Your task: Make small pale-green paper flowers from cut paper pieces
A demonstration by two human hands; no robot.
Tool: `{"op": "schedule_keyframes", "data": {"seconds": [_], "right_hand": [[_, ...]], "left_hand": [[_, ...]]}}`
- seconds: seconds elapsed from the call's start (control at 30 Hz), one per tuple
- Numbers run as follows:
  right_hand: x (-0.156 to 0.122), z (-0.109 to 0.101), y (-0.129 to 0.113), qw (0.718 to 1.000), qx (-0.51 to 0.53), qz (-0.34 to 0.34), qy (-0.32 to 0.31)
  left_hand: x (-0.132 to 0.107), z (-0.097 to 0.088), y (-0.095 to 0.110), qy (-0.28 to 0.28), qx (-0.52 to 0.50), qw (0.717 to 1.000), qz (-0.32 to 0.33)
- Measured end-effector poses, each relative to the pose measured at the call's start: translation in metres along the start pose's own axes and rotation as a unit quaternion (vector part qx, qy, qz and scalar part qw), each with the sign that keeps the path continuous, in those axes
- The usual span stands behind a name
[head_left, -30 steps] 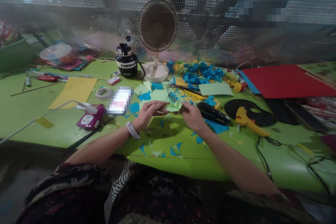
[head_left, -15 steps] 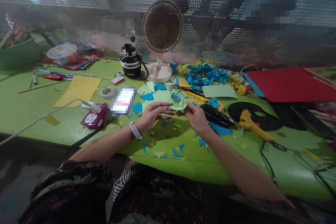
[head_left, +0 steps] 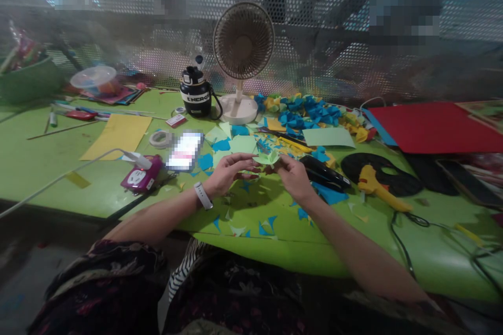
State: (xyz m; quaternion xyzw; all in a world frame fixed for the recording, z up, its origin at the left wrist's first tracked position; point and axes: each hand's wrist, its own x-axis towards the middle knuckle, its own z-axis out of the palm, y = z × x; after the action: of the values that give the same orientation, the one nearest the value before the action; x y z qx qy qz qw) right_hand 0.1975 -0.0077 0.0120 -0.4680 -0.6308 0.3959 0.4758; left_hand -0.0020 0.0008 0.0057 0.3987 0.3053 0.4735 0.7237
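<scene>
Above the front middle of the green table, a small pale-green folded paper flower point(head_left: 269, 158) is held between my two hands. My right hand point(head_left: 291, 175) pinches its right side between thumb and fingers. At its left edge, the fingertips of my left hand point(head_left: 231, 171) close on the paper, with the lower fingers loosely spread. A white band circles my left wrist. Blue and green paper scraps point(head_left: 268, 225) lie on the table below. A black stapler-like tool point(head_left: 326, 172) rests just right of my right hand.
A yellow glue gun point(head_left: 379, 188) with a cord lies right. Behind stand a fan point(head_left: 243, 42), a black jug point(head_left: 195, 95) and a heap of blue and yellow paper flowers point(head_left: 310, 111). Left are a phone point(head_left: 184, 151), tape roll point(head_left: 161, 138) and purple power adapter point(head_left: 142, 174).
</scene>
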Motion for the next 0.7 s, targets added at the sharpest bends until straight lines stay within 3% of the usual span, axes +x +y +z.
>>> {"op": "schedule_keyframes", "data": {"seconds": [0.7], "right_hand": [[0.0001, -0.0012, -0.0013, 1.0, -0.021, -0.009, 0.0]], "left_hand": [[0.0007, 0.0007, -0.0011, 0.005, 0.004, 1.0, -0.006]]}}
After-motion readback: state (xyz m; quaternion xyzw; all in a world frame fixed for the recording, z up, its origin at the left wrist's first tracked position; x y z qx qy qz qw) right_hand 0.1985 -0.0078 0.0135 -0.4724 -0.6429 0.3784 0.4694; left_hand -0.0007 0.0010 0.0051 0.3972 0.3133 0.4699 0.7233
